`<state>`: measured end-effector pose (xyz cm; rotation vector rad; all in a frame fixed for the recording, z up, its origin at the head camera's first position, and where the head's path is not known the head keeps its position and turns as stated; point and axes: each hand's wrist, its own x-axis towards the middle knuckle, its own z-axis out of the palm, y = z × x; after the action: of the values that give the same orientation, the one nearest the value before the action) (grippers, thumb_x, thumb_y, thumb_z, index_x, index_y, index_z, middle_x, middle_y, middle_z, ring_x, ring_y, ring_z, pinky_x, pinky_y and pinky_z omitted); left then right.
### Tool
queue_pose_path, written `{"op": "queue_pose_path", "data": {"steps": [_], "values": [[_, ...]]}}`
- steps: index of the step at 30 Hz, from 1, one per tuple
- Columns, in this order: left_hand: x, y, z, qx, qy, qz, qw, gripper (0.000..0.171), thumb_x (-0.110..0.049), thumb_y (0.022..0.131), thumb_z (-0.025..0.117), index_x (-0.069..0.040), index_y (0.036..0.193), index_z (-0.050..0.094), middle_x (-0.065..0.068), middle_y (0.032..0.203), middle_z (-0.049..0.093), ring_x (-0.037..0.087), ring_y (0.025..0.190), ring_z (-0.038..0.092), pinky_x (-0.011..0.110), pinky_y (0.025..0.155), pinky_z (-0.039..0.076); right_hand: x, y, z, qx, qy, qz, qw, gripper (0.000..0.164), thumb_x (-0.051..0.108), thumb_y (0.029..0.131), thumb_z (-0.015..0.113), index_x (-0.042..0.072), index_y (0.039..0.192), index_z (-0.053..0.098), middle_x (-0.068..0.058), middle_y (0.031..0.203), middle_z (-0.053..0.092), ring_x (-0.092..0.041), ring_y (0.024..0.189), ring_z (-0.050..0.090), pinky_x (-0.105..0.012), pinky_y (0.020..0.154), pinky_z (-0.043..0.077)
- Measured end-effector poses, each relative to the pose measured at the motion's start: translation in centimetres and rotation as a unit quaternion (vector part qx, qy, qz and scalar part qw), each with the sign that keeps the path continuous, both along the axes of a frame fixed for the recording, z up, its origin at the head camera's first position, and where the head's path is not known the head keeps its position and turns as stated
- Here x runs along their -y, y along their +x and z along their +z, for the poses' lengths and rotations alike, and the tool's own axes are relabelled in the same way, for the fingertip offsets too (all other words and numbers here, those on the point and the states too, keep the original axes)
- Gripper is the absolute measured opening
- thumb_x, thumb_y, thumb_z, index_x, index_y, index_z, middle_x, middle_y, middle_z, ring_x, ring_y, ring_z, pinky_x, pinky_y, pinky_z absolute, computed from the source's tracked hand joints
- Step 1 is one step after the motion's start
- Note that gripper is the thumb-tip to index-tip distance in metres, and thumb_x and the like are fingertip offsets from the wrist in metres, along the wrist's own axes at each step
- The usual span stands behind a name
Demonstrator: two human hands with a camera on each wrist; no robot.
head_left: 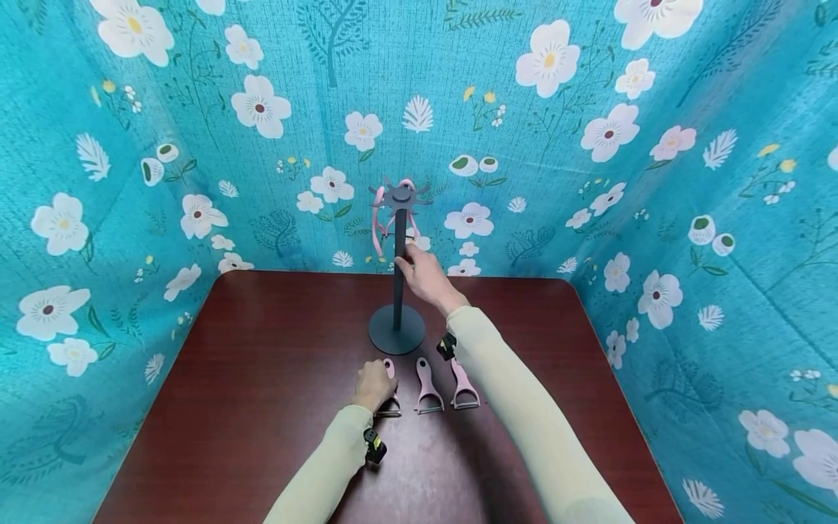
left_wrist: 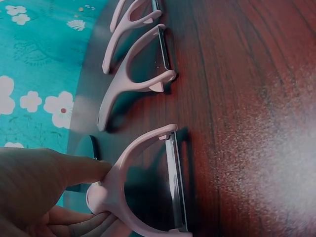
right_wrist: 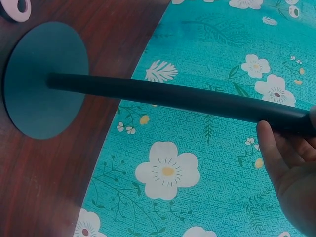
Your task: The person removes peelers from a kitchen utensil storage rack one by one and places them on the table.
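My left hand (head_left: 374,386) pinches the handle of a pink Y-shaped peeler (left_wrist: 117,185) low over the table, thumb on one side and fingers on the other. Its metal blade faces toward me. Up at the dark grey utensil stand (head_left: 398,298), my right hand (head_left: 428,276) grips the upper pole; in the right wrist view the fingers (right_wrist: 269,143) reach behind it. Two pink peelers (head_left: 377,222) hang from the hooked top (head_left: 401,195). To the right of my left hand lie a second pink peeler (head_left: 425,375) and a third (head_left: 461,378), handles toward the stand.
The stand's round base (head_left: 380,336) sits near the back of the dark red wooden table (head_left: 275,364). Blue flowered cloth (head_left: 288,175) hangs behind the table and along both sides. My right forearm (head_left: 517,393) passes over the table beside the rightmost peeler.
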<state>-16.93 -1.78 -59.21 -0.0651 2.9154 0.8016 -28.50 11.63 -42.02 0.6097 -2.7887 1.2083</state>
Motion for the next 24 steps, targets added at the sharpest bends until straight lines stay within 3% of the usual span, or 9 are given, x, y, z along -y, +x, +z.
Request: {"op": "queue_pose_path", "data": {"steps": [10,18,24], "values": [[-0.31,0.08,-0.36,-0.003,0.003,0.000,1.0000,0.023,-0.016,0.071,0.075,-0.008,0.059,0.058,0.016,0.071,0.065,0.034,0.066,0.064,0.041,0.052,0.049,0.06,-0.16,-0.33,0.002,-0.001,-0.001,1.000,0.022,0.031,0.101,0.043,0.012,0.106,0.053,-0.009,0.092,0.060,-0.021,0.065,0.049,-0.033,0.060,0.041],[-0.43,-0.07,-0.43,-0.031,-0.001,-0.001,0.9995,0.020,-0.013,0.069,0.076,-0.004,0.060,0.060,0.019,0.073,0.066,0.037,0.068,0.065,0.044,0.056,0.051,0.09,-0.28,-0.43,0.001,-0.006,-0.002,1.000,0.020,0.029,0.101,0.043,0.012,0.105,0.053,-0.008,0.093,0.060,-0.021,0.068,0.050,-0.033,0.061,0.042],[-0.53,-0.11,-0.48,-0.020,0.001,0.000,0.9998,0.022,-0.017,0.070,0.078,-0.002,0.064,0.062,0.019,0.075,0.066,0.037,0.070,0.065,0.044,0.057,0.051,-0.03,-0.37,-0.33,0.005,-0.003,-0.002,1.000,0.021,0.030,0.101,0.043,0.012,0.106,0.053,-0.007,0.093,0.060,-0.020,0.069,0.051,-0.033,0.062,0.043]]}}
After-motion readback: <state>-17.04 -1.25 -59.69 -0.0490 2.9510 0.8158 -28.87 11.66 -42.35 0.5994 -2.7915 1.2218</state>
